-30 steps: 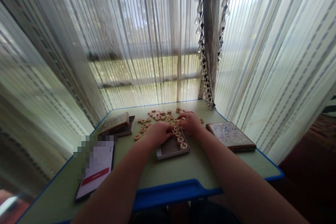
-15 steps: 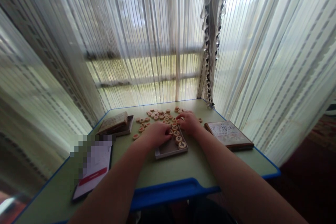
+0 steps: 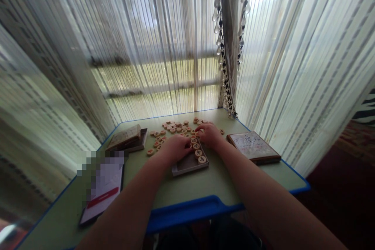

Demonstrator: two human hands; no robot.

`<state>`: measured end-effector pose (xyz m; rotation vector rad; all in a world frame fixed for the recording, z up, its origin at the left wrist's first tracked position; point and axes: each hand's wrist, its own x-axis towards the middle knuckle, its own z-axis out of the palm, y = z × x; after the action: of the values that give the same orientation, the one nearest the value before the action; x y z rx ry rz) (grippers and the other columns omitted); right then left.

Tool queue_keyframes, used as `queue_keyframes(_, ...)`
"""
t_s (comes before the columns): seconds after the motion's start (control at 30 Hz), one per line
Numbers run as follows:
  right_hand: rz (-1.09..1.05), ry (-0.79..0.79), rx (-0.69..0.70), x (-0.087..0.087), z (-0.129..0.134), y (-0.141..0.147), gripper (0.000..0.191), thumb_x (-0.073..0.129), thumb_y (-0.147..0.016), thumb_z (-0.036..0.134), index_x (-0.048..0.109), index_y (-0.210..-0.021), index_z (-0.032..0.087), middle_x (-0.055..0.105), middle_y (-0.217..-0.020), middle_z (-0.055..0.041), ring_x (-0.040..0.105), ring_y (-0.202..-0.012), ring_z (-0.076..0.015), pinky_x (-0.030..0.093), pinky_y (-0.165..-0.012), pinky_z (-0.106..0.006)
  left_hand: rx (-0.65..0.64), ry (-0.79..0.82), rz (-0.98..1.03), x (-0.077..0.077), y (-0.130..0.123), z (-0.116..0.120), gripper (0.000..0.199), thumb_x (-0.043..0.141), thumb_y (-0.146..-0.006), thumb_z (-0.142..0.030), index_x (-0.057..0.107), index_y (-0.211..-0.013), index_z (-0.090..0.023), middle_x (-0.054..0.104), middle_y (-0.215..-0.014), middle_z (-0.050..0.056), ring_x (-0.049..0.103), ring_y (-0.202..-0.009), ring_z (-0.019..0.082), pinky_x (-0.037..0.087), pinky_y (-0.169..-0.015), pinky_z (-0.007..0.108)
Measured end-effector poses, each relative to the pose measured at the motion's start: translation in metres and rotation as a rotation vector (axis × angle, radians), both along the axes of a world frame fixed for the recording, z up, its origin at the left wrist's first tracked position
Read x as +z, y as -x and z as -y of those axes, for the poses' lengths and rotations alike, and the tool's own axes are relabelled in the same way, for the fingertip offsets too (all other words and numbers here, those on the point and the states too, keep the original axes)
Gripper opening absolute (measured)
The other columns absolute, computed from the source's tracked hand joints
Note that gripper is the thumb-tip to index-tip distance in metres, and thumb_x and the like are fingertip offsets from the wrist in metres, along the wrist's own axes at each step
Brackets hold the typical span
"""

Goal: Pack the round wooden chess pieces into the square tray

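A shallow open box (image 3: 190, 170) lies in the middle of the table, and a row of round wooden xiangqi pieces (image 3: 198, 153) with dark characters runs along its right side. Over the box's left side, my left hand (image 3: 175, 148) has its fingers curled and closed around a piece beside that row. My right hand (image 3: 210, 136) reaches over the far right end of the box. Its thumb and fingers pinch at a piece there, mostly covered by the fingertips. Loose xiangqi pieces (image 3: 179, 129) are spread on the table beyond both hands.
A flat decorated box (image 3: 252, 146) lies at the right. At the left, a similar lid (image 3: 124, 136) leans on another open tray (image 3: 143, 140). A tablet-like device (image 3: 105, 187) rests nearer. The green table (image 3: 164, 191) has a blue edge; striped curtains (image 3: 164, 39) hang behind.
The view has shifted slightly, moving everything a little left. Both hands stay at the box in nearly the same pose, and the row of pieces looks the same.
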<state>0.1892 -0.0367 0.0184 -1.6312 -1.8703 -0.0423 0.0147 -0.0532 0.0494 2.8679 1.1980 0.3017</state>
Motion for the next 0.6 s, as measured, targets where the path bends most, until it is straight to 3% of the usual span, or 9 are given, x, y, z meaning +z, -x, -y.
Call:
queue_keyframes(0.13,0.003,0.005,0.009,-0.001,-0.001,-0.001,0.023,0.049,-0.071,0.019,0.069,-0.083,0.021,0.066,-0.088,-0.0038,0.053,-0.092,-0.0179,0.037,-0.087,-0.029,0.067,-0.034,0.019,0.001,0.008,-0.007,0.027,0.048,-0.074,-0.043,0.062,-0.068,-0.02,0.061,-0.067,0.001,0.053,-0.062,0.013,0.032,-0.053,0.022)
queue_keyframes(0.33,0.019,0.003,-0.036,-0.005,-0.004,-0.006,0.022,0.054,-0.068,0.024,0.068,-0.085,0.022,0.064,-0.097,-0.0042,0.049,-0.099,-0.0198,0.034,-0.09,-0.031,0.401,-0.269,0.2,-0.006,0.015,-0.025,0.04,0.031,-0.083,-0.043,0.062,-0.077,-0.018,0.062,-0.078,0.006,0.056,-0.072,0.016,0.036,-0.062,0.025)
queue_keyframes(0.43,0.03,0.026,-0.041,-0.007,-0.005,-0.007,0.024,0.054,-0.069,0.024,0.068,-0.089,0.023,0.063,-0.102,-0.0025,0.047,-0.102,-0.0192,0.033,-0.092,-0.03,0.441,-0.3,0.225,-0.013,0.012,-0.029,0.043,0.027,-0.085,-0.043,0.062,-0.077,-0.018,0.062,-0.08,0.008,0.056,-0.076,0.017,0.036,-0.064,0.025)
queue_keyframes(0.6,0.003,-0.02,-0.014,-0.007,-0.006,-0.006,0.031,0.046,-0.073,0.018,0.066,-0.096,0.025,0.062,-0.105,0.0008,0.047,-0.103,-0.016,0.032,-0.093,-0.026,0.466,-0.202,0.191,-0.019,0.009,-0.03,0.05,0.022,-0.085,-0.047,0.063,-0.078,-0.019,0.063,-0.075,0.007,0.057,-0.073,0.018,0.035,-0.063,0.026)
